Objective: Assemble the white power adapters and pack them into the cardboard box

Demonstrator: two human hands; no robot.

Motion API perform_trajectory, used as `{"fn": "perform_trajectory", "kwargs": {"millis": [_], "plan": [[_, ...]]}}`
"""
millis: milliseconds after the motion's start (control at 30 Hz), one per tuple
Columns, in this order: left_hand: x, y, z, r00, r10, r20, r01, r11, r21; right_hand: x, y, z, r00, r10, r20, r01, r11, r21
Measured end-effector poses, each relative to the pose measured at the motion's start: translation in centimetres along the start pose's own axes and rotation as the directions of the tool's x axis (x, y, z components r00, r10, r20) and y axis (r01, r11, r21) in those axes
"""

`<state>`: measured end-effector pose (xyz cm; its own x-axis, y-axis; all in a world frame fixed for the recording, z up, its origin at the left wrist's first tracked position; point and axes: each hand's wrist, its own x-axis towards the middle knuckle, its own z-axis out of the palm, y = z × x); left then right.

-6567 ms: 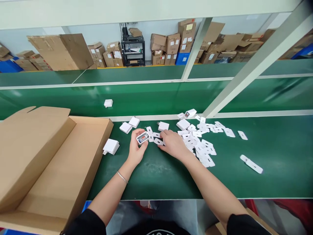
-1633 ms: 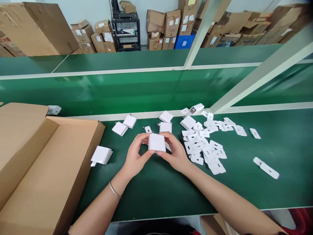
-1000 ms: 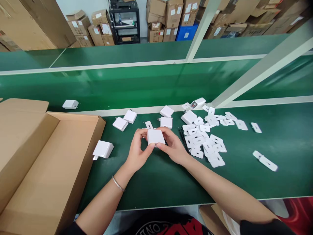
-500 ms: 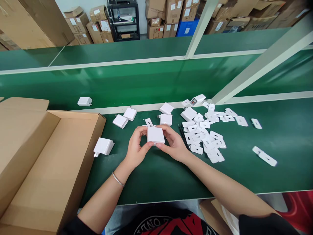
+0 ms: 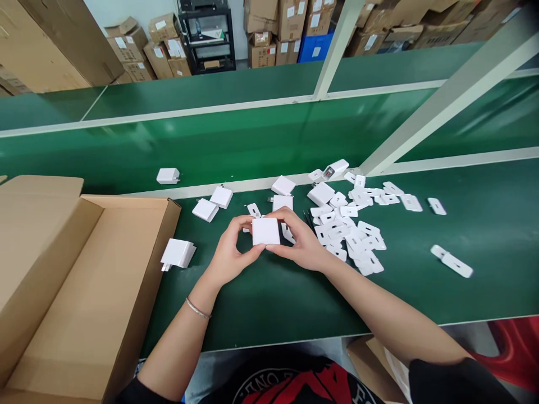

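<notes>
A white charger (image 5: 265, 231) is held between both my hands above the green table, its flat square face turned up to me. My left hand (image 5: 229, 252) grips its left side, with the thumb at the near edge. On the other side my right hand (image 5: 301, 241) pinches it the same way, thumb tip close to the left one. Just beyond the fingers lie a small white slotted plate (image 5: 254, 210) and another white charger (image 5: 282, 202). To the right of my right hand spreads a pile of white slotted plates (image 5: 337, 230), with a dark thin tool partly hidden beside it.
An open cardboard box (image 5: 168, 219) stands at the left, next to a white charger (image 5: 178, 253). More chargers (image 5: 205, 210) lie near the white rail (image 5: 236, 187). A slanted white post (image 5: 404, 123) rises at the right. One long white piece (image 5: 452, 261) lies far right.
The held charger has tilted so its broad face shows squarely and its near edge no longer shows. Both hands stay on it. The whole view has shifted slightly.
</notes>
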<state>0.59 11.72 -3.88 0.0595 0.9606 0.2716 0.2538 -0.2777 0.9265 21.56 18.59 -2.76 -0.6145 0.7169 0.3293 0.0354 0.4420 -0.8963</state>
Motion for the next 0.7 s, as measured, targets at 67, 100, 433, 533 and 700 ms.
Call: {"fn": "perform_trajectory", "kwargs": {"millis": [67, 100, 433, 533, 700], "plan": [[0.2, 0.3, -0.8, 0.998, -0.013, 0.054, 0.012, 1.0, 0.025, 0.1, 0.0, -0.4, 0.999, -0.034, 0.024, 0.035, 0.999, -0.03], [0.3, 0.4, -1.1, 0.997, -0.018, 0.072, 0.016, 1.0, 0.024, 0.2, -0.1, -0.5, 0.999, -0.043, 0.022, 0.043, 0.999, -0.03], [0.1, -0.4, -0.2, 0.999, -0.023, 0.022, 0.025, 0.997, -0.078, 0.0, 0.7, 0.3, 0.998, -0.013, -0.058, 0.016, 0.999, 0.05], [-0.2, -0.5, 0.2, 1.0, 0.008, -0.001, -0.008, 0.996, -0.092, -0.1, 0.1, 0.2, 0.996, -0.036, -0.082, 0.039, 0.999, 0.037], [-0.4, -0.5, 0.4, 1.0, 0.015, -0.009, -0.016, 0.997, -0.077, 0.1, -1.1, -0.5, 0.995, -0.089, -0.045, 0.089, 0.996, -0.007]]}}
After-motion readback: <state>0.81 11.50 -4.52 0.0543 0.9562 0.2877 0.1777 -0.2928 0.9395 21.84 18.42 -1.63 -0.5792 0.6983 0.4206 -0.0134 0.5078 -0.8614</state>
